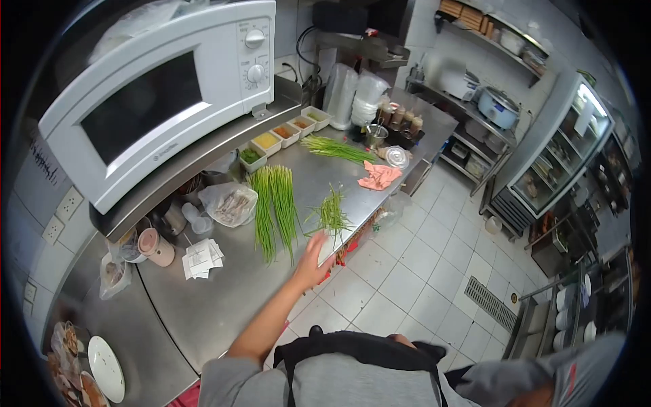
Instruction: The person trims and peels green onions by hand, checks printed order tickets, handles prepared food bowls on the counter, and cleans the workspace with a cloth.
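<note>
My left hand (pixel 314 261) reaches over the steel counter's front edge, its fingers at the near end of a white board (pixel 332 245). What the fingers hold, if anything, is too small to tell. A loose heap of thin green stalks (pixel 331 214) lies on the board just beyond the fingertips. To its left, long green stalks (pixel 273 203) lie side by side on the counter, and another bunch (pixel 338 148) rests farther back. A crumpled pink cloth (pixel 379 176) is beyond the heap. My right hand cannot be made out; that arm is bent low at the right.
A white microwave (pixel 163 88) stands on a shelf at the left. Below are small food tubs (pixel 266 141), a bag (pixel 230 204), paper slips (pixel 202 258) and a pink cup (pixel 156 247). A glass-door fridge (pixel 559 146) stands at the right, past the tiled floor (pixel 407 271).
</note>
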A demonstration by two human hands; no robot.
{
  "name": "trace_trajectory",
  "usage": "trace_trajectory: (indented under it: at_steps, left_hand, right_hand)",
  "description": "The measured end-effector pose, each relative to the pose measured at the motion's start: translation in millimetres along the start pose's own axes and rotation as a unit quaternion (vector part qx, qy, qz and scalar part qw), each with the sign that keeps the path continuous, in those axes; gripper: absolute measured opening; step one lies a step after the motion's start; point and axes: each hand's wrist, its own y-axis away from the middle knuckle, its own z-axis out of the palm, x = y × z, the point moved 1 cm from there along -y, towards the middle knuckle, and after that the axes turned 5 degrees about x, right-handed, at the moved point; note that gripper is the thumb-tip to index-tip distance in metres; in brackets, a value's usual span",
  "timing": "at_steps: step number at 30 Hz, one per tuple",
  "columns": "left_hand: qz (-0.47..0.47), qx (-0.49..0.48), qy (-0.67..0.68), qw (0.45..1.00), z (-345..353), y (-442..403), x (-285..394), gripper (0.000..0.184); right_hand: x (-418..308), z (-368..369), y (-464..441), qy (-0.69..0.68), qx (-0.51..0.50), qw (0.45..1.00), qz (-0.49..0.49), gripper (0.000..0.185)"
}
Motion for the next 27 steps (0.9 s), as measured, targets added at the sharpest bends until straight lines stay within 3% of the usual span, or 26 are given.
trace_trajectory:
  at_steps: [3,6,9,12,14,18,20,22,25,26,27]
  left_hand:
    - [-0.082,0.002,-0.197,0.977,26,-64,-42,0.069]
    - [-0.178,0.014,-0.341,0.923,62,-98,-81,0.079]
    - [-0.231,0.027,-0.394,0.889,91,-110,-77,0.085]
    - [-0.238,0.055,-0.409,0.879,115,-129,-75,0.085]
    - [-0.24,0.075,-0.405,0.879,125,-143,-77,0.086]
    - [-0.234,0.145,-0.317,0.908,132,-156,-72,0.077]
    - [-0.255,0.179,-0.348,0.884,119,-151,-49,0.073]
    - [-0.295,0.215,-0.366,0.856,111,-136,-42,0.072]
    - [-0.32,0.148,-0.345,0.87,118,-114,-51,0.07]
    - [-0.297,0.182,-0.344,0.872,114,-123,-49,0.065]
    - [-0.274,0.215,-0.343,0.872,106,-134,-48,0.061]
  right_hand:
    - [15,-47,-16,-0.038,0.054,0.992,0.103,0.029]
    - [5,-111,-36,-0.221,0.098,0.962,0.124,0.023]
    - [-3,-171,-100,-0.253,0.102,0.96,0.054,0.02]
    - [-65,-239,-174,-0.219,0.075,0.966,-0.112,0.022]
    - [-135,-278,-213,-0.108,0.091,0.962,-0.236,0.027]
    - [-251,-302,-274,-0.007,0.091,0.877,-0.473,0.056]
    - [-277,-290,-312,0.099,0.166,0.836,-0.513,0.064]
    - [-282,-261,-341,0.111,0.145,0.855,-0.485,0.067]
    - [-314,-250,-361,0.095,0.06,0.851,-0.514,0.071]
    - [-321,-254,-357,0.068,0.026,0.852,-0.518,0.071]
    - [-325,-264,-359,0.064,0.061,0.842,-0.532,0.067]
